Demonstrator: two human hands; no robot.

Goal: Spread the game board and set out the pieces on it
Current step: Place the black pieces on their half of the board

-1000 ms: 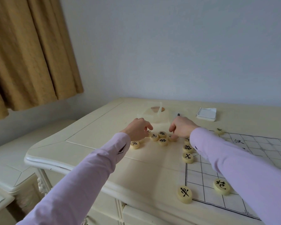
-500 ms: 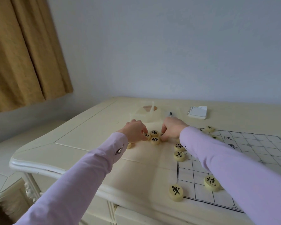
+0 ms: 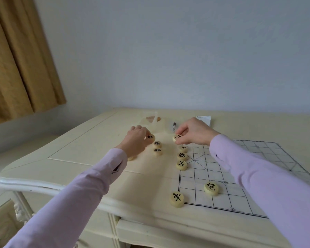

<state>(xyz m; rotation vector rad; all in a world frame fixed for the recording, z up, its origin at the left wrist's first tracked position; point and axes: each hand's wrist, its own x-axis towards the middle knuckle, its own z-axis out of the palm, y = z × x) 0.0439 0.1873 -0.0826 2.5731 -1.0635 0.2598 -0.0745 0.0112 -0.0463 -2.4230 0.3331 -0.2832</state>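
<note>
A white gridded game board [image 3: 240,176] lies flat on the right half of the cream table [image 3: 89,151]. Several round cream pieces with black characters sit along its left edge, among them one at the near corner [image 3: 177,199] and one [image 3: 211,188] inside the grid. My left hand [image 3: 137,140] pinches a piece [image 3: 151,137] beside two loose pieces [image 3: 157,147] off the board. My right hand [image 3: 193,131] pinches another piece [image 3: 177,137], lifted just above the board's far left corner.
A clear plastic container [image 3: 155,123] and a black pen [image 3: 174,126] lie behind the hands. A white notepad [image 3: 205,119] sits further back. A mustard curtain [image 3: 20,56] hangs at left. The table's front edge [image 3: 43,185] is close.
Both hands have each taken a piece from the loose cluster and lifted it. My right hand has moved right, toward the board. The camera has swung left.
</note>
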